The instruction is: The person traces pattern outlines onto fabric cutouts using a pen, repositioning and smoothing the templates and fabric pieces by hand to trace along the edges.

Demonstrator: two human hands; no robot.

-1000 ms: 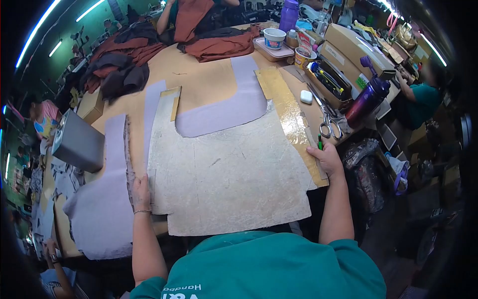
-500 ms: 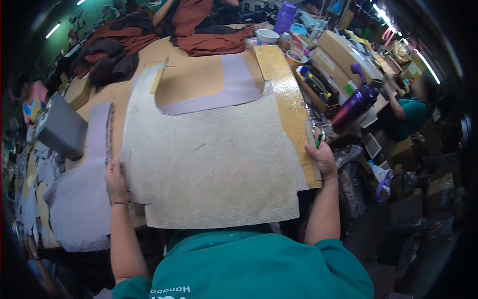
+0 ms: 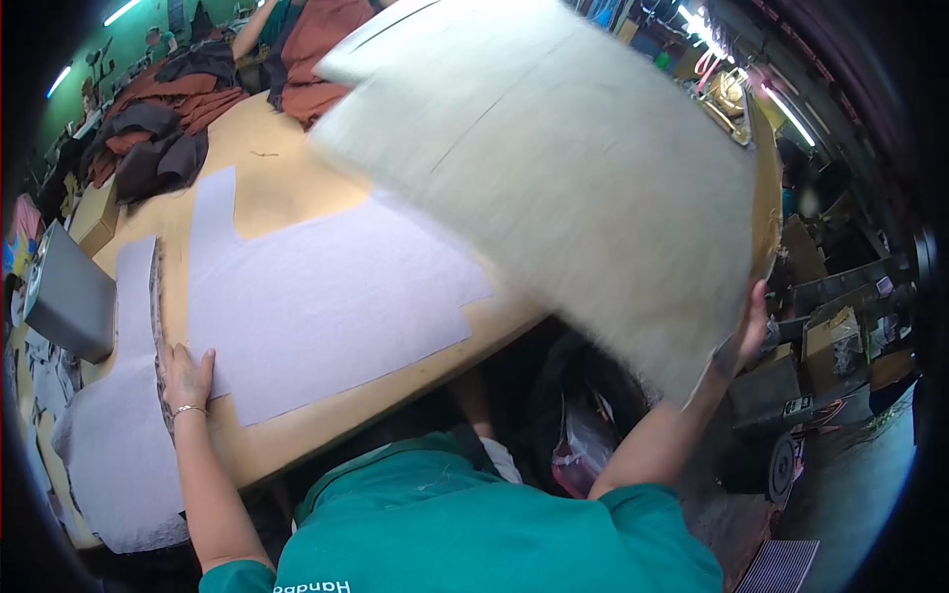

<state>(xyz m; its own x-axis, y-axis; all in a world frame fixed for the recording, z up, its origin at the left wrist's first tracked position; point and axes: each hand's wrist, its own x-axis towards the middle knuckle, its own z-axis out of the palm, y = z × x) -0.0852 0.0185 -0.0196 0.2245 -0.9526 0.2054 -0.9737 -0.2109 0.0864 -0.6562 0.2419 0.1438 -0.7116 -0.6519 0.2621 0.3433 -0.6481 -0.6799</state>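
Note:
A large stiff beige template (image 3: 583, 148) is lifted and tilted over the table's right side, blurred by motion. My right hand (image 3: 753, 321) grips its right edge, where a yellow-brown strip shows; the fingers are partly hidden behind it. Pale lilac fabric (image 3: 336, 287) lies flat on the table, its upper right part covered by the template. My left hand (image 3: 186, 381) rests with fingers apart between this fabric and a second lilac piece (image 3: 109, 435), touching that piece's frayed dark edge. The green pen is not visible.
A grey metal block (image 3: 71, 296) stands at the left beside a cardboard box (image 3: 94, 219). Rust and dark cloth (image 3: 163, 124) is heaped at the back left. Another person's arm (image 3: 255, 30) is near hanging rust cloth. Boxes (image 3: 835, 346) sit right of the table.
The template has risen off the lilac fabric and swung to the upper right with my right hand. More of the fabric is uncovered. My left hand has left the template's left edge.

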